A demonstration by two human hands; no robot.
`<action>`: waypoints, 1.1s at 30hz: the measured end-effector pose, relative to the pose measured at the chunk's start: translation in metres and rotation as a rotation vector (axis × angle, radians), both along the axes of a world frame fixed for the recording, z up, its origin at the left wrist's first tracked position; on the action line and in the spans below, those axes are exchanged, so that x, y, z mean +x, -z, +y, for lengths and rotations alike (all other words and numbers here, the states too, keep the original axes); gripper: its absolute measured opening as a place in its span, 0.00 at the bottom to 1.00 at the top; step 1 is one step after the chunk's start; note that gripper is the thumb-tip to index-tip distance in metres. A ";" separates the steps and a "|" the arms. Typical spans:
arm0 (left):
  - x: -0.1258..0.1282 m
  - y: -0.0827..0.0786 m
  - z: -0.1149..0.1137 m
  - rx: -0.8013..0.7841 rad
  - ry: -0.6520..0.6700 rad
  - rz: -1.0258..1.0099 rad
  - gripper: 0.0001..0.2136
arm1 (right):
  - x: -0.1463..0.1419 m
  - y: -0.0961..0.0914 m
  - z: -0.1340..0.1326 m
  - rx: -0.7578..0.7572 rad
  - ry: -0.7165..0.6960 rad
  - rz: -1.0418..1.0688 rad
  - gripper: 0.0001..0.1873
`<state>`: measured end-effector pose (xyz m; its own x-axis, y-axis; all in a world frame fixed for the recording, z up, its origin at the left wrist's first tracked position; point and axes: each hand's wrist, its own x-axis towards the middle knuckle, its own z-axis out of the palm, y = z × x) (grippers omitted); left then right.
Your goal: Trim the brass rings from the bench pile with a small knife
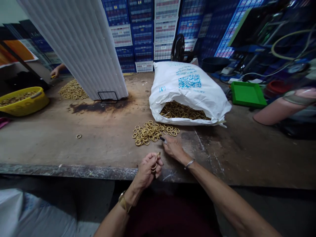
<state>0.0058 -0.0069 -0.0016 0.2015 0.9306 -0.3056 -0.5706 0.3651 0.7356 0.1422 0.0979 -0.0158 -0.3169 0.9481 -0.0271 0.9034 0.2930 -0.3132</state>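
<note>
A small heap of brass rings (151,131) lies on the worn workbench (98,144), just in front of an open white sack (190,92) filled with more rings. My left hand (147,170) is closed round a few brass rings at the bench's front edge. My right hand (174,148) reaches to the near side of the heap, pinching a small dark tool whose tip touches the bench beside the rings. A metal bangle sits on the right wrist, a gold watch on the left.
One stray ring (78,136) lies to the left. A tall white foam stack (81,46) stands behind, with another ring pile (72,90) and another person's hand (54,71) beyond it. A yellow basin (23,102) sits far left, a green tray (247,94) right.
</note>
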 end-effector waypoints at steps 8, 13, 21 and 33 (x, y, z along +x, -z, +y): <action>-0.006 0.012 0.004 -0.144 -0.083 -0.138 0.12 | -0.012 0.000 0.022 0.058 0.052 0.020 0.13; -0.009 0.007 0.007 -0.193 -0.065 -0.246 0.12 | -0.005 0.007 0.023 0.067 0.025 0.101 0.11; -0.007 0.007 0.019 -0.250 -0.208 -0.198 0.12 | 0.008 0.009 -0.008 -0.075 -0.064 0.720 0.05; 0.007 0.006 0.022 -0.110 -0.100 0.100 0.18 | 0.001 -0.010 -0.035 -0.302 0.006 0.879 0.08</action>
<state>0.0123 0.0152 -0.0076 0.0735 0.9045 -0.4201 -0.5339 0.3915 0.7494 0.1428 0.0631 -0.0055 -0.3361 0.9415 -0.0255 0.3067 0.0838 -0.9481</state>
